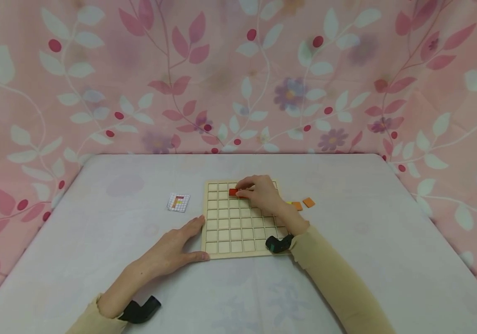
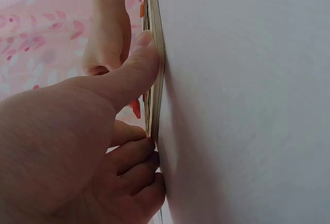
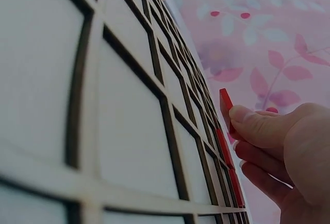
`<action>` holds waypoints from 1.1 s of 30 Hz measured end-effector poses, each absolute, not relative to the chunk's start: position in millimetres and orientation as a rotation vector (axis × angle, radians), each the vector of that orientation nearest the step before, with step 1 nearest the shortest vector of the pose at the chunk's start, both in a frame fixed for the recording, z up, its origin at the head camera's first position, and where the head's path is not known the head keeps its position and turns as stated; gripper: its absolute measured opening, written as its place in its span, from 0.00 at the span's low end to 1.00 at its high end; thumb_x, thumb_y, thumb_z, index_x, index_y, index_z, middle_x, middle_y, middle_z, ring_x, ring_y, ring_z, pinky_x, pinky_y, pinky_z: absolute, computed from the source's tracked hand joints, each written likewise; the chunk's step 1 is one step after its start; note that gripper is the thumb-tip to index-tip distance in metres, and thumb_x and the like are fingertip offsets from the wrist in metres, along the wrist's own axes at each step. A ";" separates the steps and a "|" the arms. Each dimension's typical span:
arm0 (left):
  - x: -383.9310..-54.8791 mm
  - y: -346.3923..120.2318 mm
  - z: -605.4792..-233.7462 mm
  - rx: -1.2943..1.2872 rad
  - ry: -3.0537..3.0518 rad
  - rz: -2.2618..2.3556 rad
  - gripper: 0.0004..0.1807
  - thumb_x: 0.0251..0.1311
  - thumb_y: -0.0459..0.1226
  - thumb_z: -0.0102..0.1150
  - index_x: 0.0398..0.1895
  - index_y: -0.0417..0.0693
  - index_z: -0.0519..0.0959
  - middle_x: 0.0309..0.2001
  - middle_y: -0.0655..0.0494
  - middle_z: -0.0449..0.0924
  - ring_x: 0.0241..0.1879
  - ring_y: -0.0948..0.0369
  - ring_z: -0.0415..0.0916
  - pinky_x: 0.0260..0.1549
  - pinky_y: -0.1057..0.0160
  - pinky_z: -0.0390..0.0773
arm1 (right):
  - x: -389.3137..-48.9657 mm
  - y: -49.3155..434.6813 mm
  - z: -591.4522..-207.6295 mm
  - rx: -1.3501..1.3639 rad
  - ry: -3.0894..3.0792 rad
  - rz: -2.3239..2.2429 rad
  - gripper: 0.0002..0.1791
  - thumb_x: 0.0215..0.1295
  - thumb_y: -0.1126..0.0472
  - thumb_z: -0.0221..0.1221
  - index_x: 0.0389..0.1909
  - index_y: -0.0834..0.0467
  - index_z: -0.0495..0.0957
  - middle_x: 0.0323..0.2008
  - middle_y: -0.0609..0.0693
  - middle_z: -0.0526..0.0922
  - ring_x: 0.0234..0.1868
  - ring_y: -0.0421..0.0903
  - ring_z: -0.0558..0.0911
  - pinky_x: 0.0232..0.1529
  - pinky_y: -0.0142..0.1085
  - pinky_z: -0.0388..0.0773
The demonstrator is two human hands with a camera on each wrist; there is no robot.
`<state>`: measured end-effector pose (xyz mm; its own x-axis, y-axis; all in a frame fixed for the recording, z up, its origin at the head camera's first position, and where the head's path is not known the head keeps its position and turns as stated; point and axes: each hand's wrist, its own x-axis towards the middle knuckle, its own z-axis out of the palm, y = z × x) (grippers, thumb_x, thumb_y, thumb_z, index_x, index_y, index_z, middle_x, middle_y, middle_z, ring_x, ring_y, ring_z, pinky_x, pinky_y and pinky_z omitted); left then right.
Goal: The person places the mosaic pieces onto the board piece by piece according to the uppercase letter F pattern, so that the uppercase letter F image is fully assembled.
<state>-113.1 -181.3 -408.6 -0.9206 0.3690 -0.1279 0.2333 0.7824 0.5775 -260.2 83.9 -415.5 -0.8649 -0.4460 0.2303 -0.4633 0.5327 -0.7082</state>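
1. Our right hand (image 1: 263, 192) pinches a small red square tile (image 3: 225, 102) between thumb and fingers. The tile juts past the thumb tip, tilted, its free end apart from the gridded wooden board (image 1: 224, 235).
2. Just below those pinching fingers, two seated red tiles (image 3: 224, 149) lie along the board's cells. We judge that a low sweep of the knuckles could knock one out of its cell.
3. Our left hand (image 1: 176, 248) has thumb and fingers spread apart, touching the board at its left side and near corner; it pinches no tile. If that bracing slackened while the right hand pressed, we think the board could slide or turn.
4. Because the red tile is held by little of its surface, a loose pinch could let it twist, drop askew across a divider, or fall into the wrong cell.
5. Beyond the left fingertips, off the board, lies a pattern card (image 1: 178, 202); reaching the left fingers forward carelessly could push it aside.
6. To the right of the right fingers, past the wrist, sit orange tiles (image 1: 308, 202) and a partly hidden yellow tile (image 1: 289, 202). The forearm could brush them on its way back; how many are hidden there we cannot tell.
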 end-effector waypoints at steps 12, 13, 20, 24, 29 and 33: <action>-113.6 -180.1 -408.5 0.473 2.741 0.841 0.55 0.53 0.57 0.70 0.79 0.46 0.54 0.77 0.47 0.56 0.76 0.46 0.56 0.69 0.42 0.62 | -261.4 87.3 -424.4 0.840 -2.706 1.237 0.11 0.61 0.58 0.70 0.44 0.56 0.88 0.41 0.49 0.89 0.48 0.48 0.85 0.51 0.41 0.82; -113.6 -180.1 -408.5 0.474 2.741 0.840 0.55 0.53 0.57 0.70 0.79 0.46 0.54 0.77 0.47 0.56 0.76 0.46 0.55 0.69 0.42 0.62 | -261.3 87.5 -424.6 0.847 -2.701 1.231 0.11 0.61 0.58 0.70 0.44 0.56 0.88 0.41 0.49 0.89 0.48 0.48 0.85 0.52 0.42 0.82; -113.1 -180.3 -408.1 0.478 2.745 0.847 0.55 0.54 0.57 0.71 0.79 0.46 0.55 0.77 0.46 0.57 0.75 0.46 0.56 0.69 0.41 0.62 | -262.3 87.3 -426.5 0.885 -2.687 1.169 0.12 0.61 0.58 0.70 0.44 0.56 0.88 0.40 0.50 0.89 0.47 0.48 0.85 0.51 0.42 0.82; -113.1 -180.6 -408.1 0.480 2.746 0.845 0.55 0.54 0.57 0.70 0.79 0.46 0.55 0.77 0.47 0.57 0.75 0.46 0.56 0.69 0.42 0.63 | -263.7 87.5 -427.9 0.905 -2.685 1.140 0.12 0.61 0.57 0.70 0.45 0.55 0.88 0.41 0.49 0.89 0.47 0.48 0.85 0.50 0.41 0.82; -113.1 -180.5 -408.2 0.480 2.746 0.844 0.55 0.54 0.57 0.71 0.79 0.46 0.55 0.77 0.47 0.56 0.76 0.46 0.56 0.70 0.42 0.63 | -264.3 87.9 -429.1 0.908 -2.690 1.104 0.12 0.62 0.56 0.69 0.45 0.55 0.88 0.41 0.49 0.88 0.46 0.48 0.84 0.49 0.41 0.81; -113.4 -180.8 -408.7 0.487 2.747 0.848 0.55 0.54 0.58 0.70 0.79 0.46 0.55 0.77 0.47 0.56 0.75 0.46 0.56 0.69 0.42 0.63 | -263.9 88.3 -428.9 0.900 -2.694 1.096 0.12 0.62 0.56 0.69 0.46 0.54 0.88 0.41 0.49 0.88 0.45 0.48 0.84 0.48 0.41 0.81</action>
